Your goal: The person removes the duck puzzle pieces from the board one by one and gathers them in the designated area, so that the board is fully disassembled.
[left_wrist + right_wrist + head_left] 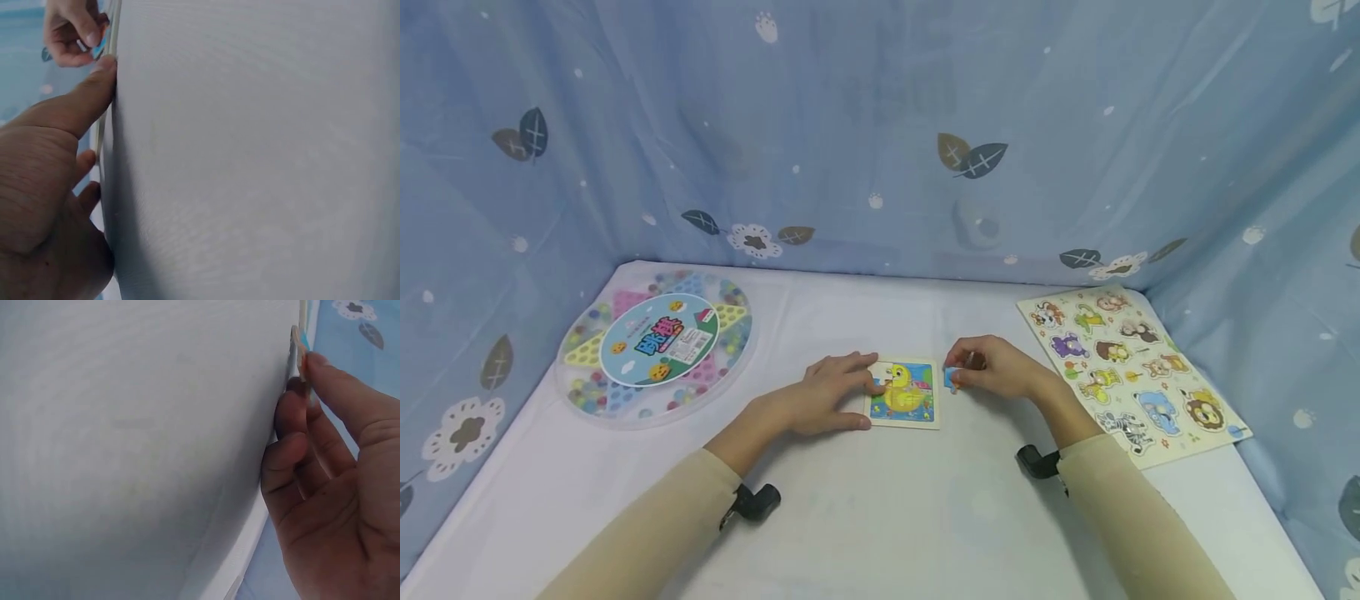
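Note:
A square jigsaw puzzle (912, 395) with a yellow duck on a blue background lies on the white table, in front of the person. The left hand (831, 395) rests at its left side, with fingers over the edge and the thumb along the lower left; the fingers cover part of the picture. Just right of the puzzle, the right hand (997, 367) pinches a small blue puzzle piece (951, 379) with some orange on it, between thumb and fingers. In the right wrist view the puzzle piece (302, 357) is seen nearly edge-on.
A round clear case (659, 346) with colored beads and a label lies on the left of the table. To the right, near the right forearm, a cream animal puzzle board (1118, 367) lies at an angle. Blue patterned curtains (880, 150) enclose the back and sides.

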`<state>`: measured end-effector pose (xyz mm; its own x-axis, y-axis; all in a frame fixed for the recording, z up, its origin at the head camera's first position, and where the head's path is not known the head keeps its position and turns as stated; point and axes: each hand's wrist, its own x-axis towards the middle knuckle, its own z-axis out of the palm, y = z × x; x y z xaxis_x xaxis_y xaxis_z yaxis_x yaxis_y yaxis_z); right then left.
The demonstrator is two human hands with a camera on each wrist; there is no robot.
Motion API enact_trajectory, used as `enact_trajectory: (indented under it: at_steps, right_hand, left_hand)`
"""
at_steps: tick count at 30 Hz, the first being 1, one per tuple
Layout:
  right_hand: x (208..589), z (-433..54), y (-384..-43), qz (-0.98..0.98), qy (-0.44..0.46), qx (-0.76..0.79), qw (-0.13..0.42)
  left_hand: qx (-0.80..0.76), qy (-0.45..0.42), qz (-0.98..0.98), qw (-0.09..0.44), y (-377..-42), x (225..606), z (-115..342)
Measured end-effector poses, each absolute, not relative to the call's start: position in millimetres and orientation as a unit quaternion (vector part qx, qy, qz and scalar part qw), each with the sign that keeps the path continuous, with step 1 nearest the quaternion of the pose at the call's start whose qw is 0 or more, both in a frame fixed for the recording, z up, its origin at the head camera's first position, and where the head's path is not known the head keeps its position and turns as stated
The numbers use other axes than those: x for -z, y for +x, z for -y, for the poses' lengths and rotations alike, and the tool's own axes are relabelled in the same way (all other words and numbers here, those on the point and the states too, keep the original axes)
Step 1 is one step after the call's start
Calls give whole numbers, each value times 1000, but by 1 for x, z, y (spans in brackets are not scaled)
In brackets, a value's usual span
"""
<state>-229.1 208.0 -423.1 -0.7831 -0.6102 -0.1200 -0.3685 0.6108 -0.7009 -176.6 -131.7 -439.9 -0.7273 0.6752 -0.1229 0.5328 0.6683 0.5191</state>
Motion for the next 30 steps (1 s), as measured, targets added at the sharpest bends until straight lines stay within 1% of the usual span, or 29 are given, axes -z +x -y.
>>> enact_trajectory:
  at_steps: [6,11,14,18,23,26,30]
  right_hand:
    - [425,-207,-229,-886,-283,332,155]
    - [424,-205,-228,-886,-281,334,154]
    - [421,-204,-226,-888,-276,334,155]
    - [414,-199,-226,-885,-283,338,149]
    - [410,-187,-228,-867,-316,352,155]
    - [408,-180,-228,-861,-320,360,161]
    - [408,-170,-227,-867,-317,352,154]
  left_hand:
    - [-197,332,-910,149,-176,431,130]
    - [-178,348,-911,134,-176,423,125]
    - [-169,362,-906,136,-177,421,123]
    - [-158,361,-907,147,-181,424,123]
    - [-166,361,-904,158,-185,433,126]
    - [-174,369,-899,159,-188,437,126]
    - [-175,376,-896,160,-189,440,123]
